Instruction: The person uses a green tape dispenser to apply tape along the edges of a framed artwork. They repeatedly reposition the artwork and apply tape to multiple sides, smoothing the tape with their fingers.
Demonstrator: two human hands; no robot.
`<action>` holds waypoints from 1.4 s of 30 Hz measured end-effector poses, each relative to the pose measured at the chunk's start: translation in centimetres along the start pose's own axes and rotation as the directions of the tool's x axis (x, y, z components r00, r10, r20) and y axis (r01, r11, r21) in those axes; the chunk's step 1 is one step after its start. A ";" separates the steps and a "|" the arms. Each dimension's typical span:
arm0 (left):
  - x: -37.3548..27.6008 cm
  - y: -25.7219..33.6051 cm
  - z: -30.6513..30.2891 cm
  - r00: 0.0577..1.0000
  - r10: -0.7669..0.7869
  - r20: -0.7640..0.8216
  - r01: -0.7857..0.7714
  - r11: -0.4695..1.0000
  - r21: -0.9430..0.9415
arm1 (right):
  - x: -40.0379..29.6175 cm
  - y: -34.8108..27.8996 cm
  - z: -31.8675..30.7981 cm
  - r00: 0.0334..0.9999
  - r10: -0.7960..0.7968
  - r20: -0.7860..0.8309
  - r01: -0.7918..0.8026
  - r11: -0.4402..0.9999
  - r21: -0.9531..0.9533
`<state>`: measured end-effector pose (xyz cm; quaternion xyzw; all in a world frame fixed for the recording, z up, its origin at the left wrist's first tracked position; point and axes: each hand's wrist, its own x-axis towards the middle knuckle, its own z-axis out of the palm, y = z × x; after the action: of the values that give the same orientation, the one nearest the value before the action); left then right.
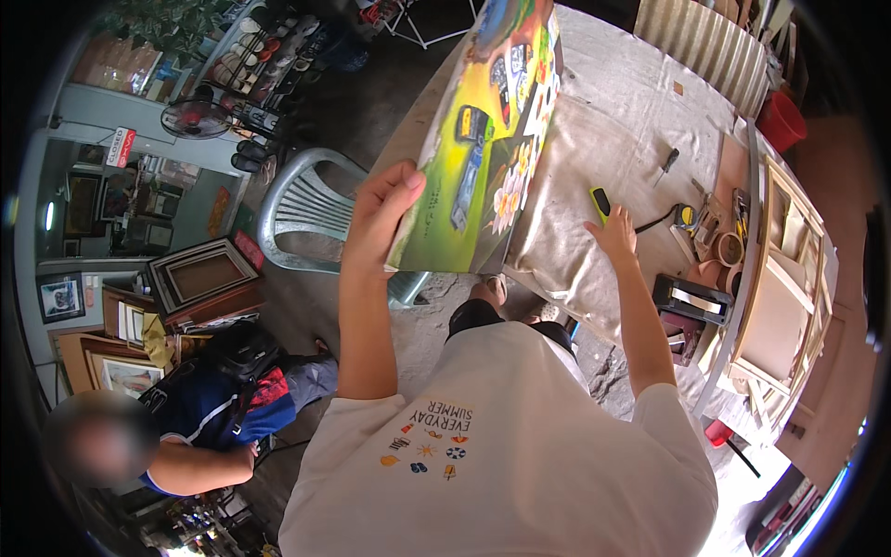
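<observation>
My left hand grips the lower left corner of a painted canvas, thumb on its face. The canvas is raised and tilted, with painted figures, white-pink flowers and yellow-green ground; its top runs out of view. Over the cloth-covered table, my right hand is spread with its fingers at the near end of a yellow-green and black tool, whose exact kind I cannot tell. The hand does not close around it. Further up the cloth lies a screwdriver. A tape measure lies right of my right hand.
Tape rolls, a black-framed piece and wooden stretcher frames crowd the table's right side. A red bucket stands beyond. A grey plastic chair is at the left; another person sits lower left near picture frames.
</observation>
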<state>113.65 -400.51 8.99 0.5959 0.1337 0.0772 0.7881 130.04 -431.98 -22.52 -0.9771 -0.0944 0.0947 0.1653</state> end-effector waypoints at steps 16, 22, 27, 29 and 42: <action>2.0 3.1 -1.2 0.837 -0.198 0.510 0.053 0.957 0.285 | -6.7 -11.2 -19.6 0.922 -0.354 0.157 0.114 0.637 0.763; 0.9 -1.1 2.0 0.871 -0.085 0.483 0.167 0.978 -0.128 | -12.2 -21.0 -30.1 0.880 -0.463 0.108 0.304 0.723 0.620; 0.4 -2.1 3.3 0.882 -0.068 0.466 0.195 0.953 -0.231 | -12.5 -21.8 -31.5 0.887 -0.409 0.214 0.278 0.844 0.459; 0.5 -2.1 3.2 0.879 -0.065 0.472 0.189 0.957 -0.220 | -12.6 -21.9 -31.6 0.879 -0.438 0.188 0.326 0.840 0.433; 0.6 -1.6 3.0 0.872 -0.047 0.487 0.195 0.946 -0.257 | -12.8 -24.1 -31.8 0.862 -0.501 0.080 0.460 0.838 0.293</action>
<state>115.11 -403.56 8.18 0.4611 -0.0391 -0.1020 0.8806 120.92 -422.12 17.19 -0.8806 -0.3361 0.1365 0.3049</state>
